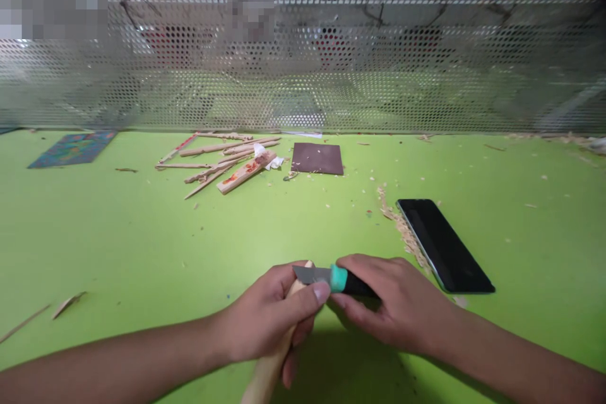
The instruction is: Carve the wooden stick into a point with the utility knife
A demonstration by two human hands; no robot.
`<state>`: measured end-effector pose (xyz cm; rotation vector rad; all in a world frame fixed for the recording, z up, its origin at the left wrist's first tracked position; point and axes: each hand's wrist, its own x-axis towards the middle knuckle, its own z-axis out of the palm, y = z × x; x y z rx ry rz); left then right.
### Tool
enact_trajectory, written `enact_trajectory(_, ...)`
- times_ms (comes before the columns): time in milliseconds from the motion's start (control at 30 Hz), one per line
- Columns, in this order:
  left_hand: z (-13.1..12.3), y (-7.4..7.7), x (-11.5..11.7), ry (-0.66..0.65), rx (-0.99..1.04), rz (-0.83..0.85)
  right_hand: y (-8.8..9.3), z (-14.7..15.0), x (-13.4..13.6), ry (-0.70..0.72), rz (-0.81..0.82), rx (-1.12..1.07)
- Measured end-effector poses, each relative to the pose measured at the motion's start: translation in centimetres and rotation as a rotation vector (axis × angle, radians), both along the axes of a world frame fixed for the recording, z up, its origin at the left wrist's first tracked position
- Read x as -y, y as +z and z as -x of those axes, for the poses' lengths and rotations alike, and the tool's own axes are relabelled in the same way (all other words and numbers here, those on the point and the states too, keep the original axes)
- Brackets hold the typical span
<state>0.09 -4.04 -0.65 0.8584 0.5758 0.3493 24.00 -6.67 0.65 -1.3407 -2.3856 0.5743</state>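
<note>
- Left fingers [296, 312] wrap a wooden stick [265, 369]; right fingers [364, 267] grip a knife [338, 278] by its handle.
- The stick is pale, bare and rounded, its narrow tip showing between left thumb and forefinger, just under the blade; its body slants down below the left fingers.
- The knife has a grey, angled blade, teal collar and black handle.
- Beyond the left fingers, a flat wood piece [247, 172] bears red-orange markings, too blurred to read.
- Right of the right fingers, a dark-screened phone [445, 246] lies on the green counter [142, 246].

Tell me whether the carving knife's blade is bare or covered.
Bare. The carving knife has no sheath on it: its grey blade shows out to the tip, beyond the black handle in the right hand.
</note>
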Motion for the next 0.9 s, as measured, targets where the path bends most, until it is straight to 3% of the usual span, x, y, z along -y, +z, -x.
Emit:
enact_trajectory(333,0.11,0.2,0.2,0.01,-0.109,-0.101,-0.22,0.03,0.23,-0.054,-0.094,0.047)
enact_trajectory(567,-0.19,0.42,0.32,0.039,-0.101,-0.071,-0.05,-0.34,-0.33,-0.124,-0.13,0.035)
enact_trajectory(900,0.14,0.45,0.01,-0.006,-0.127,-0.078,0.31,-0.33,0.08,-0.003,0.023,-0.009)
